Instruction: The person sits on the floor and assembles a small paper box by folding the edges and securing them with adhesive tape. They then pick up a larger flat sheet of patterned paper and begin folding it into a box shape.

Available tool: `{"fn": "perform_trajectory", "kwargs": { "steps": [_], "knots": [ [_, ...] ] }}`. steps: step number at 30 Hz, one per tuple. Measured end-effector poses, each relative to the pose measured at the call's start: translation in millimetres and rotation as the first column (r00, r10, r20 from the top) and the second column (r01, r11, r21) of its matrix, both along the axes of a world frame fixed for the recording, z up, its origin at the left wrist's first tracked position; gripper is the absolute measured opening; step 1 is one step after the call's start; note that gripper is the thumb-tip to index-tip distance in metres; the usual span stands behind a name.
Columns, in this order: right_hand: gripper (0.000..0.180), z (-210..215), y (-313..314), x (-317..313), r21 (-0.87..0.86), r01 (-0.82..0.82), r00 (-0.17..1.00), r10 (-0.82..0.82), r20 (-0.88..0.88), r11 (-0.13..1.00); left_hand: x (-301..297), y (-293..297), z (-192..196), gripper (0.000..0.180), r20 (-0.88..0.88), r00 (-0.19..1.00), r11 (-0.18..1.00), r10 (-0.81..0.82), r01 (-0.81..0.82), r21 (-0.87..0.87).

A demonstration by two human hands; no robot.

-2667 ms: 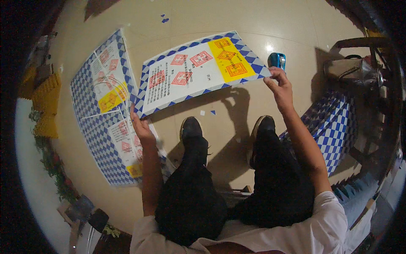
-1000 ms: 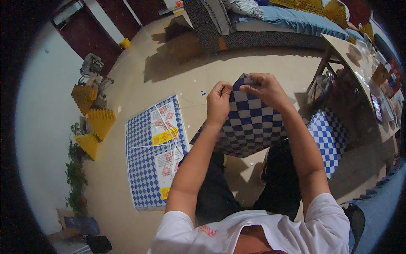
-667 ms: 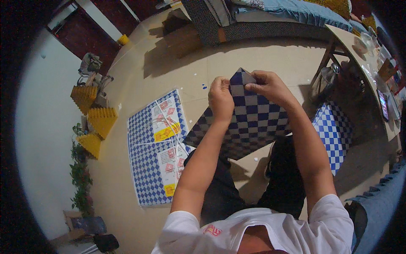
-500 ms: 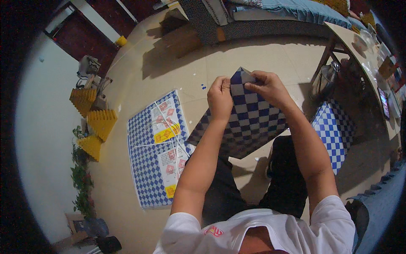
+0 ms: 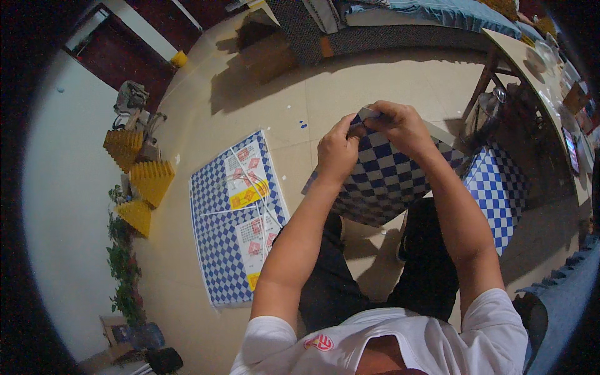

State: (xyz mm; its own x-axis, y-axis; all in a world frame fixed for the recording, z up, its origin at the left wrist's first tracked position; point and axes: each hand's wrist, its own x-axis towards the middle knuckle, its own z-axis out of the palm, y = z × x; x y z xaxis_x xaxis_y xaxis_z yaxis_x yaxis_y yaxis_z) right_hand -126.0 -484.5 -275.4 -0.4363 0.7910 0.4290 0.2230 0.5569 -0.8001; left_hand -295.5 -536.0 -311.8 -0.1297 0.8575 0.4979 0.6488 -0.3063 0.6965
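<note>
Both hands hold a stiff blue-and-grey checkered sheet (image 5: 384, 181) in front of my knees. My left hand (image 5: 338, 153) is closed on its far left corner. My right hand (image 5: 401, 128) pinches the same end, where a pale grey folded flap shows between the fingers. A pale strip of the sheet's edge sticks out to the right, behind my right wrist. The fingertips partly hide each other. A second blue-and-white checkered piece (image 5: 490, 190) stands beyond my right forearm, next to the table.
A flat plastic-wrapped checkered pack (image 5: 219, 250) with white and yellow labels lies on the floor at left. Yellow ridged pieces (image 5: 151, 181) and a leafy plant (image 5: 122, 269) line the wall. The table (image 5: 522, 69) stands at right, a sofa (image 5: 387, 40) at the far side.
The sheet has tilted and swung to the right, and its pale edge now shows past my right wrist. My left hand has moved right, closer to the right hand.
</note>
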Motion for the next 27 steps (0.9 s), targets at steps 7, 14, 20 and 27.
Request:
{"fn": "perform_trajectory", "kwargs": {
  "steps": [7,14,20,27],
  "knots": [
    [0.016,3.1,-1.8,-7.6,0.261,0.147,0.983,-0.111,-0.148,0.954,3.7,-6.1,9.5,0.019,-0.064,0.997,0.995,0.033,-0.027,0.095],
    [0.015,6.9,0.1,-6.0,0.228,0.015,0.988,0.02,-0.152,0.973,1.2,-8.0,7.7,0.014,0.032,0.997,0.996,-0.066,0.064,0.062],
    [0.015,8.5,0.0,-3.7,0.133,0.143,0.964,-0.107,-0.245,0.981,-7.4,-6.9,-6.6,0.024,0.245,0.95,0.972,-0.195,0.221,-0.083],
    [0.019,11.5,11.9,11.5,0.171,0.24,0.928,-0.174,-0.329,0.956,-34.4,-10.9,-30.8,0.025,0.183,0.956,0.953,-0.23,0.259,-0.158]
  ]
}}
